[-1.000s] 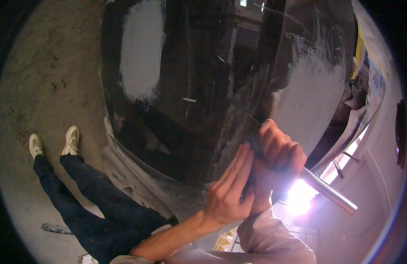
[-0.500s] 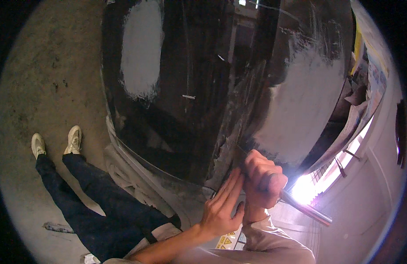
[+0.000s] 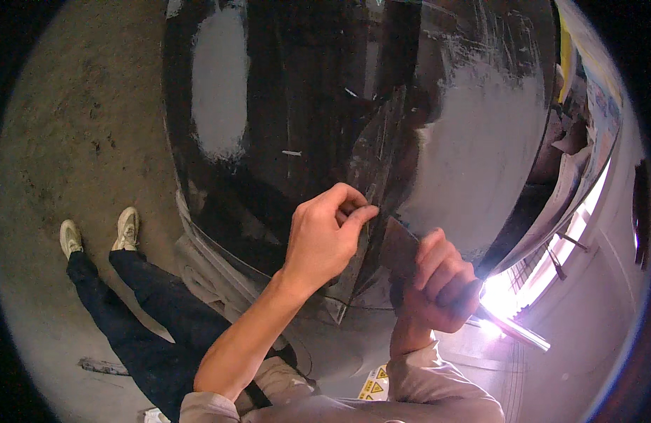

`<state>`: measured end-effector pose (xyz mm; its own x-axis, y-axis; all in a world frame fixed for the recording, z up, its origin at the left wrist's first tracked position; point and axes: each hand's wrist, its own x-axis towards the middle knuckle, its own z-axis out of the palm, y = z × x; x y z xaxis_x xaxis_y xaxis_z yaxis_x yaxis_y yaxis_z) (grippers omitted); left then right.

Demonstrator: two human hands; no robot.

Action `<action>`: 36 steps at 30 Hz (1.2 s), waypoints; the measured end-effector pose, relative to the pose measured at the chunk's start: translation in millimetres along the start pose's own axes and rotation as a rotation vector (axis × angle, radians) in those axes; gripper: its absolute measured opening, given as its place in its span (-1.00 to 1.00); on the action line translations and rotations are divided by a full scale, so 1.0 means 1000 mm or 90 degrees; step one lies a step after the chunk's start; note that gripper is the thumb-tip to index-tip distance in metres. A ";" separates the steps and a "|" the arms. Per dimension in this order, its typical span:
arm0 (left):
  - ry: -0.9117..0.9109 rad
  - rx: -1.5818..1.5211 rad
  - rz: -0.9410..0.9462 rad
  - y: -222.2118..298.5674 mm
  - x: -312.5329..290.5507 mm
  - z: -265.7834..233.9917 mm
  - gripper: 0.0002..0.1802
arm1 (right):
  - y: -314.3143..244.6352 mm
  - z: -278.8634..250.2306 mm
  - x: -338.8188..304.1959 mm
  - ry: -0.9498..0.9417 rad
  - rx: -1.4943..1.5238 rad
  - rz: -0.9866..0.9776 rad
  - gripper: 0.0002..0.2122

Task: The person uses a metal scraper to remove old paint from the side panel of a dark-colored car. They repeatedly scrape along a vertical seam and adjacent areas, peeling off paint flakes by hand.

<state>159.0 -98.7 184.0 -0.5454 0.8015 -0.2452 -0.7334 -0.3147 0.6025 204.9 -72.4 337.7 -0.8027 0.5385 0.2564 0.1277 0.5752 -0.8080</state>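
Note:
A glossy dark vehicle panel [image 3: 269,211] with a scuffed lengthwise band [image 3: 382,151] fills the middle. Grey filler-like patches lie on it, a narrow one [image 3: 220,84] at left and a broad one [image 3: 473,155] at right. My left hand [image 3: 322,233] is over the band, thumb and forefinger pinched together; anything between them is too small to name. To its right, my right hand [image 3: 445,282] is closed in a fist, with a thin dark edge running from its fingers toward the band. What it holds is hidden. A shiny metallic tube [image 3: 516,331] extends beyond this hand, beside bright glare.
At the right, torn, crumpled covering [image 3: 575,155] hangs along the panel's edge. A pale surface [image 3: 586,303] lies beyond the glare. A white label with yellow triangles [image 3: 375,384] shows near my waist. On the left is the brown floor [image 3: 86,155], with a dark strip [image 3: 103,366] lying lower down.
My left hand has gone from lying flat, fingers extended beside my right hand, to a pinch farther up the band. My right hand stays closed, slightly farther right in view.

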 end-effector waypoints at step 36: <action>-0.020 -0.168 -0.058 -0.027 -0.001 -0.008 -0.89 | 0.035 0.020 0.039 -0.117 -0.096 -0.081 -0.55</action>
<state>176.1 -95.2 161.8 -0.4631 0.8463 -0.2633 -0.8613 -0.3596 0.3590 166.8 -44.0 309.1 -0.9086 0.3425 0.2389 0.0932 0.7240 -0.6835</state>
